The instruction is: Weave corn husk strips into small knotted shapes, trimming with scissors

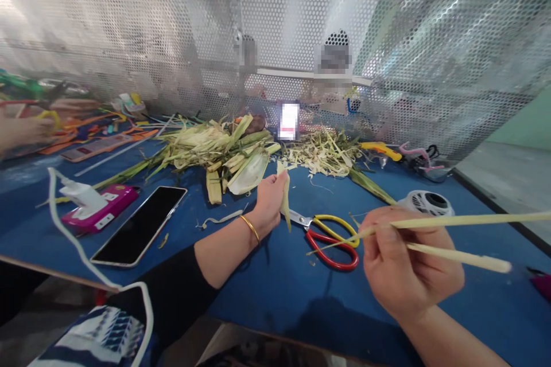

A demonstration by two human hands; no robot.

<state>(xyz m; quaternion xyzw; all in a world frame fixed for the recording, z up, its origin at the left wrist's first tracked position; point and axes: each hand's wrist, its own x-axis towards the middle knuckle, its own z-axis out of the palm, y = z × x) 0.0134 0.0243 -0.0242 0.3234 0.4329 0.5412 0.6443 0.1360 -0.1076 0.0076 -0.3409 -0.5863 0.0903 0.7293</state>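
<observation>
In the middle, my left hand (270, 202) is closed around a folded pale leaf strip (285, 206), whose ends stick out above and below the fingers. My right hand (404, 272) is closed on long pale plant strips (477, 221); two lengths run off to the right, and a thin frayed end points left. Between my hands lie scissors (305, 221) with one red and one yellow handle, blades toward my left hand. Just beyond my left hand is a heap of green and cream leaves (206, 146). Shredded scraps (325, 152) lie to its right.
At left are a black-screened phone (140, 226), a magenta power strip (103, 209) and a white cable (64, 212). Another person's blurred hand (21, 132) works at far left. A perforated metal screen (279, 23) stands behind a lit phone (288, 120). A white fan (428, 202) sits at right.
</observation>
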